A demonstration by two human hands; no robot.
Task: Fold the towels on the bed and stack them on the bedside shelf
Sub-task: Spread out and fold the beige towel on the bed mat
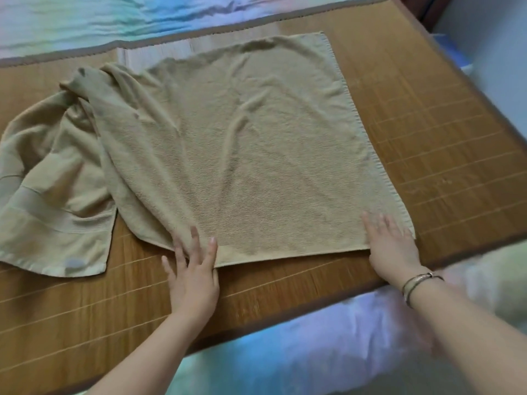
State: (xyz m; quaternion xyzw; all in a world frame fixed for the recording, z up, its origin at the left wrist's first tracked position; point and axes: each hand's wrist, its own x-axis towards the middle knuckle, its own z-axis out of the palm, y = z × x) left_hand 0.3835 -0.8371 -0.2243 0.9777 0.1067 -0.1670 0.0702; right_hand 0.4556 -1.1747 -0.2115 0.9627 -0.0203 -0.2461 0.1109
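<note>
A beige towel lies spread on the brown bamboo mat that covers the bed. Its right part is flat; its left part is bunched and crumpled, with a banded hem showing. My left hand rests with straight fingers on the towel's near edge, left of centre. My right hand, with a bracelet on the wrist, lies flat on the near right corner of the towel. No bedside shelf is in view.
A pastel blue-and-pink sheet shows beyond the mat's far edge and again below its near edge. At the far right the bed ends near a pale wall.
</note>
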